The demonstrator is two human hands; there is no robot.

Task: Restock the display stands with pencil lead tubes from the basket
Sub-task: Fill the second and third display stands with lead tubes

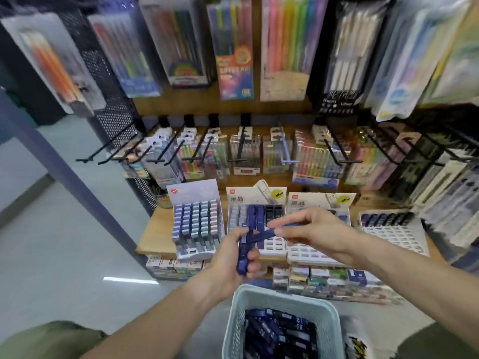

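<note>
At the centre of the frame the left hand (234,257) grips a small bundle of dark blue pencil lead tubes (243,251), fingers curled round them. The right hand (308,226) reaches in from the right, fingers pinching one blue tube (272,230) that crosses the bundle. Just behind them a white display stand (256,224) sits on the wooden shelf (153,234). At the bottom centre, a pale blue basket (281,297) holds more tubes.

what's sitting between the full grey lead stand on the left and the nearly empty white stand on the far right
In the head view, two white display stands stand side by side between the grey stand and the nearly empty stand; both hands, holding blue tubes, partly hide them.
</note>
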